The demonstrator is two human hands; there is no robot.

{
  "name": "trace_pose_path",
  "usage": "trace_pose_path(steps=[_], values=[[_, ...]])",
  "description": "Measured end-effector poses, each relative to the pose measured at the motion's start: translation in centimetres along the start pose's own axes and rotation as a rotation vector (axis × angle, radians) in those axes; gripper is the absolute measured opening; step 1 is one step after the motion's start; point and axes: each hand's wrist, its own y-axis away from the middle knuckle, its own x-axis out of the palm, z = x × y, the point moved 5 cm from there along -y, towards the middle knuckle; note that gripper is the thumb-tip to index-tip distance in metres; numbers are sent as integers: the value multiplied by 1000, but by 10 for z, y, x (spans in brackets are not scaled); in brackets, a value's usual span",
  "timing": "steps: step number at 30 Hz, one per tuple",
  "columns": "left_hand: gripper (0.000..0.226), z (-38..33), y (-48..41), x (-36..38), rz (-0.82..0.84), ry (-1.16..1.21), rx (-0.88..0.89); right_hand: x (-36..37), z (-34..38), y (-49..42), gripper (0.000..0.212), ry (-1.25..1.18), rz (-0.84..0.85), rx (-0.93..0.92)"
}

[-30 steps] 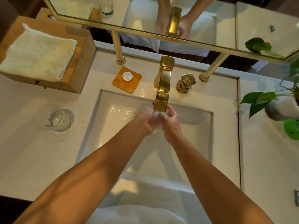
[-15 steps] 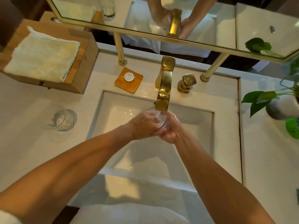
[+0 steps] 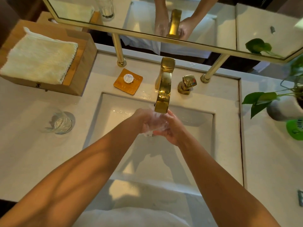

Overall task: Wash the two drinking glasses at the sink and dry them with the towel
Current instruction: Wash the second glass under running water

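A clear drinking glass (image 3: pixel 157 124) is held between both hands under the gold faucet (image 3: pixel 163 94), over the white sink (image 3: pixel 201 126). Water runs onto it. My left hand (image 3: pixel 144 119) wraps its left side and my right hand (image 3: pixel 172 126) cups its right side. Blur and water hide most of the glass. A second clear glass (image 3: pixel 61 122) stands on the counter left of the basin. A folded cream towel (image 3: pixel 39 59) lies on a wooden box (image 3: pixel 82 74) at the back left.
A gold tap handle (image 3: pixel 187 84) sits right of the faucet. An orange soap dish (image 3: pixel 128 81) lies behind the basin. A potted plant (image 3: pixel 278 104) and a green object (image 3: pixel 295 129) stand at the right. A gold-framed mirror (image 3: pixel 164 38) hangs above.
Both hands have stayed under the spout and shifted around the glass; its rim showed clearly half a second ago and is now blurred between the palms.
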Motion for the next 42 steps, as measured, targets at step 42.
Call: trace_pose_path(steps=[42], values=[[25,9,24,17,-414,-1017,898,2,-8,-9,43,-178,-201,319]])
